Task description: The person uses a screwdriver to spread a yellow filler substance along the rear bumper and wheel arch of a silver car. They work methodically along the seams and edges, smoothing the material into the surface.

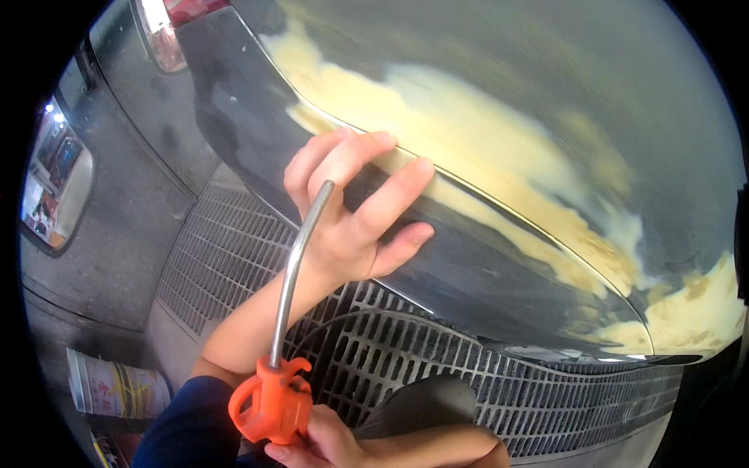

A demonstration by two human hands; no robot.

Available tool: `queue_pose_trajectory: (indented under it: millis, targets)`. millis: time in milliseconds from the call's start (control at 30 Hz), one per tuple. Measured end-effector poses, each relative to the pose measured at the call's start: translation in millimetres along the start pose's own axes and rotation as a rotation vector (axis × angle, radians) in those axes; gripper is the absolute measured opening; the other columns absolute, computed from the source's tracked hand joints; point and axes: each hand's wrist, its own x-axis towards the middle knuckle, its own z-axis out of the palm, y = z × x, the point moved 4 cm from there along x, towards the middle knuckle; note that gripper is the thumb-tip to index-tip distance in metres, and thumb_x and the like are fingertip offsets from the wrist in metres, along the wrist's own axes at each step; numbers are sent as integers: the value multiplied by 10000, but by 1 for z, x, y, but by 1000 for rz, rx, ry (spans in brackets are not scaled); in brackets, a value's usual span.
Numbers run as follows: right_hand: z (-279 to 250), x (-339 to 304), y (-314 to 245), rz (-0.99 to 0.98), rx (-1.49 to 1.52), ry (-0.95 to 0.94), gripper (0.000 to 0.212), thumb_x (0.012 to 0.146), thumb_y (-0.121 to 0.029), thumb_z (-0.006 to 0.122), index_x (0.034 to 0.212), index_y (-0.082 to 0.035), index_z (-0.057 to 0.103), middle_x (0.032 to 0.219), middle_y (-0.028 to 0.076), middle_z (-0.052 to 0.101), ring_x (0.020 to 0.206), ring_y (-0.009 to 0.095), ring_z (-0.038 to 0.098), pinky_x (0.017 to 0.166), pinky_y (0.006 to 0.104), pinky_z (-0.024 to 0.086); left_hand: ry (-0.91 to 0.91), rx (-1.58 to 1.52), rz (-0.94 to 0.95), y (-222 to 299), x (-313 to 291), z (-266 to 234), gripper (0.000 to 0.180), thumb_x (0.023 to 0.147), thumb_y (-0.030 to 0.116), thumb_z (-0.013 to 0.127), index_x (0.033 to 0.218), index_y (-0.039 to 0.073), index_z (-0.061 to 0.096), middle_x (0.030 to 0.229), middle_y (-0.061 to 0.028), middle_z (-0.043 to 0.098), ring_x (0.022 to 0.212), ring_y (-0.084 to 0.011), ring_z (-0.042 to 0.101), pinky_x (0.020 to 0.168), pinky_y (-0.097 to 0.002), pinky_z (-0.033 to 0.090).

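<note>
Orange air gun (289,409) in right grip (334,441), metal nozzle (289,285) upward

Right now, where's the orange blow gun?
The orange blow gun is in the right hand, head view, lower left of centre, metal tube in front of the left forearm.

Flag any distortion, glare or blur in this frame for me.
Head view: floor grating bows within the black fisheye rim; head view: a bright highlight runs along the metal tube of the orange air gun; head view: the left hand looks fairly crisp, while the grey upper panel seems softer, though its smooth surface makes focus hard to judge.
</note>
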Motion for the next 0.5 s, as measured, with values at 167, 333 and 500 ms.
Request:
queue_pose_trajectory:
  millis: [167,333,500]
  targets:
    - [-5,1,-1,0,28,36,300,928,-305,715,932,-22,615,743,100,619,677,260,632,621,361,492,65,-28,-14,3,0,6,489,928,622,545,1196,246,705,1251,-112,536,1166,-300,418,986,-408,405]
    - [-7,3,-1,2,53,51,295,933,-301,709,931,-23,611,738,94,614,671,249,624,616,354,486,69,-3,88,2,0,3,560,925,641,519,1200,185,693,1230,-120,545,1149,-300,446,977,-415,407]
    - [-10,1,-2,-5,51,81,291,937,-298,704,931,-24,607,733,88,609,664,239,616,611,348,481,165,-110,-33,-4,-5,8,625,927,550,494,1217,13,629,1207,-139,582,1127,-311,519,979,-425,408]
